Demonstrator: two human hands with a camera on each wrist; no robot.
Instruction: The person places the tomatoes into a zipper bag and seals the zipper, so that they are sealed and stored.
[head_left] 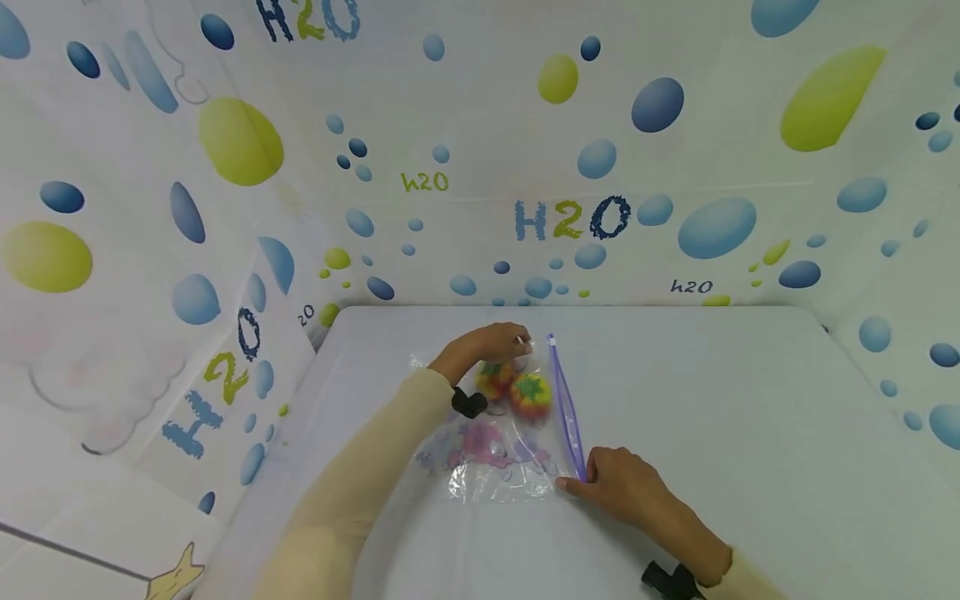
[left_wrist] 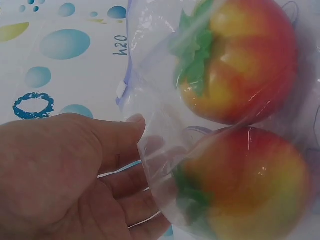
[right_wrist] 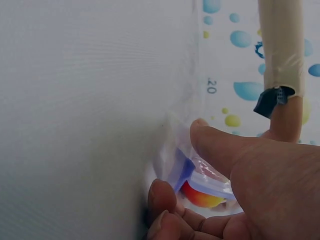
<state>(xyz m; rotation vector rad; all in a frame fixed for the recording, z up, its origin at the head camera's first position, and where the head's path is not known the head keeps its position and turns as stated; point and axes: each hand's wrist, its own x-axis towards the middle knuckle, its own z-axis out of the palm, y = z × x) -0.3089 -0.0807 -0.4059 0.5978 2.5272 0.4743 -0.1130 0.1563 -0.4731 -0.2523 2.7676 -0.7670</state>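
A clear zip bag (head_left: 468, 479) with a purple zip strip (head_left: 568, 408) lies on the white table. Inside it are two red-and-yellow toy tomatoes (head_left: 531, 395) with green leafy tops; the left wrist view shows both tomatoes (left_wrist: 250, 185) through the plastic. At the bag's far edge, my left hand (head_left: 491, 340) pinches the plastic between thumb and fingers, close to the white slider (left_wrist: 121, 89). My right hand (head_left: 626, 487) holds the near corner by the strip's end. In the right wrist view, that corner (right_wrist: 182, 172) shows between thumb and curled fingers, partly hidden.
The white table (head_left: 712, 400) reaches back to a wall covering (head_left: 480, 108) printed with blue and green drops and lettering. Pink and purple printing (head_left: 483, 442) shows on the near part of the bag. A dark wrist mount (head_left: 469, 403) sits on the left wrist.
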